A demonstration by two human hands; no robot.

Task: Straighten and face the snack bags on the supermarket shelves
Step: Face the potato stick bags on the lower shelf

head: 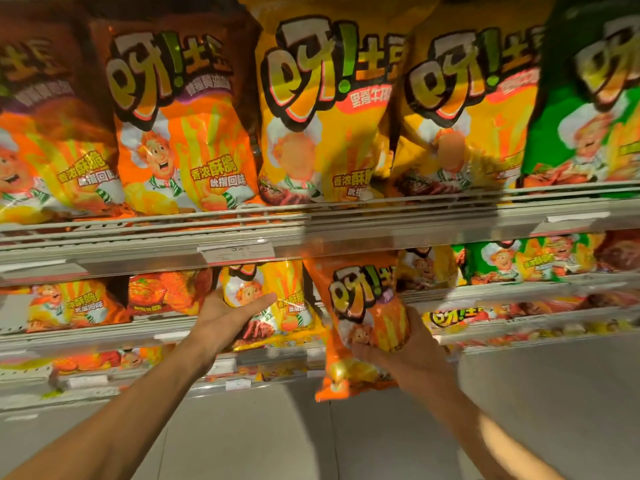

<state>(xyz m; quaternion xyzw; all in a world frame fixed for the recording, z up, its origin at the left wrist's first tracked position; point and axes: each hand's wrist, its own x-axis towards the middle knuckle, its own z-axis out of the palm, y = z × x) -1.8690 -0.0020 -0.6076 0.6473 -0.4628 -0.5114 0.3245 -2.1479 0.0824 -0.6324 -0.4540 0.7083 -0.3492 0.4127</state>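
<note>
My left hand point(230, 311) grips a yellow snack bag point(273, 303) that stands on the second shelf, thumb across its front and fingers behind its left edge. My right hand point(408, 351) holds an orange snack bag point(363, 317) from below and behind, out in front of the shelf edge. That bag is upright and tilted a little, its front facing me. Its top reaches up to the shelf rail point(311, 237) above.
Big bags stand in a row on the top shelf: orange-brown point(180, 126), yellow point(322, 109) and green point(588, 98). Smaller bags fill the second shelf left point(76, 306) and right point(498, 261). Lower shelves hold more bags. Pale floor point(311, 438) lies below.
</note>
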